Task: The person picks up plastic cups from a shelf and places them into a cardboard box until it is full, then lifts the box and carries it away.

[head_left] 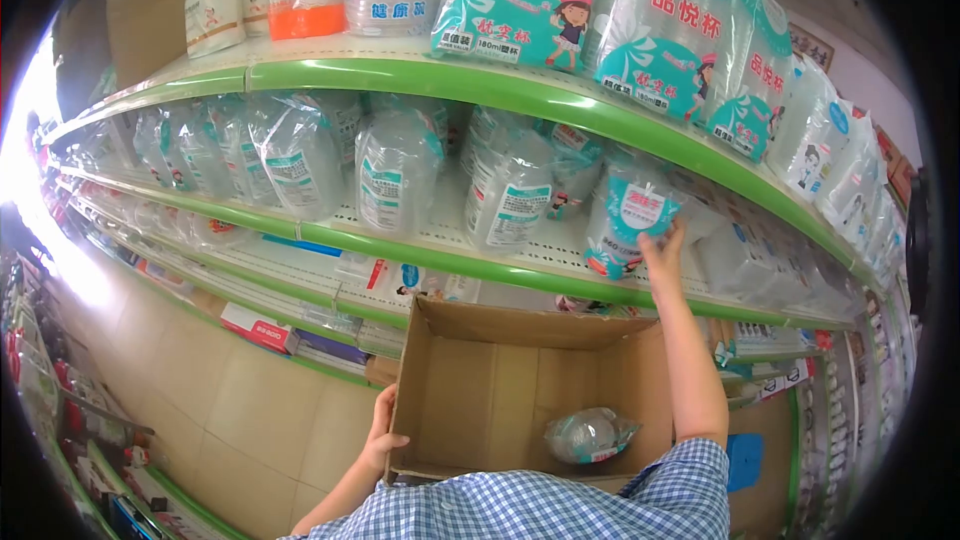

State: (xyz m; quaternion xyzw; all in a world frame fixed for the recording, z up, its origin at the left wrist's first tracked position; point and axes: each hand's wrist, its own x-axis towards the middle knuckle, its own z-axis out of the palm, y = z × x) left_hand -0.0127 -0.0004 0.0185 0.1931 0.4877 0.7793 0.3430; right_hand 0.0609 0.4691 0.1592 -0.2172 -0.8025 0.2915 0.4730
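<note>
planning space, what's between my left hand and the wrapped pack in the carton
In the head view, the carton shows its left wall and bare floor between the left hand and wrapped pack.

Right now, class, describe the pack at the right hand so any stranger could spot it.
Find the green-edged shelf just beyond the open cardboard box. Toward its right, the right hand is on the pack. Its front is mostly teal, unlike the clear packs with white labels to its left.

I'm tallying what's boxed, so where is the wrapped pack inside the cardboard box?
In the head view, the wrapped pack lies in the right half of the cardboard box, towards the person, left of the checked right sleeve.
</note>
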